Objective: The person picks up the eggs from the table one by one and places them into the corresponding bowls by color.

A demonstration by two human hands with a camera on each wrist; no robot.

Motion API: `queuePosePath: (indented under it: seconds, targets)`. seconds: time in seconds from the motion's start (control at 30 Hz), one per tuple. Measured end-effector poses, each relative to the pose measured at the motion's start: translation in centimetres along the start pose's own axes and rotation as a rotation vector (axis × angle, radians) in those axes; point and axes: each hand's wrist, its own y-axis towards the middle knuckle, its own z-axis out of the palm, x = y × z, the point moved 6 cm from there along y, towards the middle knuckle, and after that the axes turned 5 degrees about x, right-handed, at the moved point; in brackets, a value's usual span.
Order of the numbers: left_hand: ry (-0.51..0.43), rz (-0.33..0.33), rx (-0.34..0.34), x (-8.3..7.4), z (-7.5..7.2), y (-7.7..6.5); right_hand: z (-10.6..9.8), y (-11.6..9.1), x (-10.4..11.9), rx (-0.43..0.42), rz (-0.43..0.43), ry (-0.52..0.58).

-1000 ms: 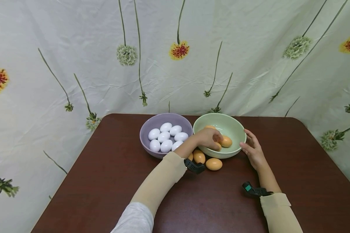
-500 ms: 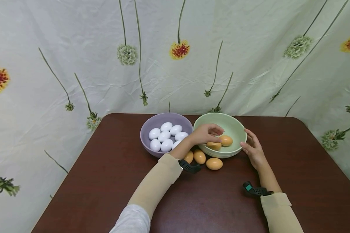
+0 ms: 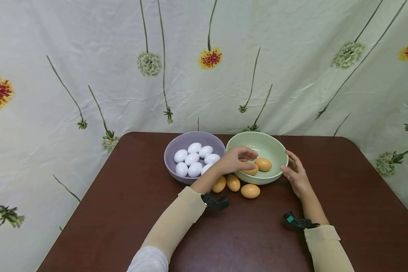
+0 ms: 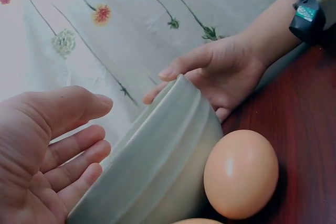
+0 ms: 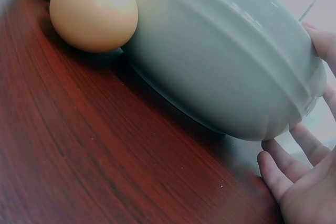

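My left hand [image 3: 238, 160] hovers over the left rim of a green bowl [image 3: 275, 145], fingers loosely curved, holding nothing. In the left wrist view the same hand's thumb and fingers [image 4: 79, 156] stand apart with air between them. Brown eggs [image 3: 263, 164] lie inside the green bowl, partly hidden by this hand. My right hand [image 3: 296, 177] touches the bowl's right side, fingers spread along the outer wall and thumb at the rim. The right wrist view shows its fingertips against the bowl's wall [image 5: 220, 61].
A purple bowl [image 3: 168, 166] with several white eggs [image 3: 192, 159] stands left of the green one. Three brown eggs, a left one [image 3: 219, 184], a middle one [image 3: 233, 183] and a right one [image 3: 250, 191], lie on the dark table [image 3: 251, 234] in front. A flowered cloth [image 3: 122, 94] hangs behind.
My left hand has let go of a brown egg inside the green bowl, lifted, and drawn back left toward the rim. My right hand stays at the bowl's side.
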Motion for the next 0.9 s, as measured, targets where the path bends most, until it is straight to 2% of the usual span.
queuePosePath:
  seconds: [0.2, 0.4, 0.7, 0.9]
  targets:
    - [0.045, 0.009, -0.025, -0.1, -0.3, -1.8, 0.1, 0.0, -0.1, -0.001, 0.002, 0.003]
    - [0.02, 0.056, -0.037, -0.2, -0.3, -3.4, 0.1, 0.0, 0.0, 0.0, 0.003, 0.002]
    - [0.036, 0.082, -0.077, -0.3, -0.1, -6.4, 0.1, -0.1, 0.1, 0.004, 0.006, 0.003]
    - [0.105, 0.097, -0.119, 0.0, 0.1, -8.5, 0.2, -0.1, 0.1, 0.002, 0.007, 0.007]
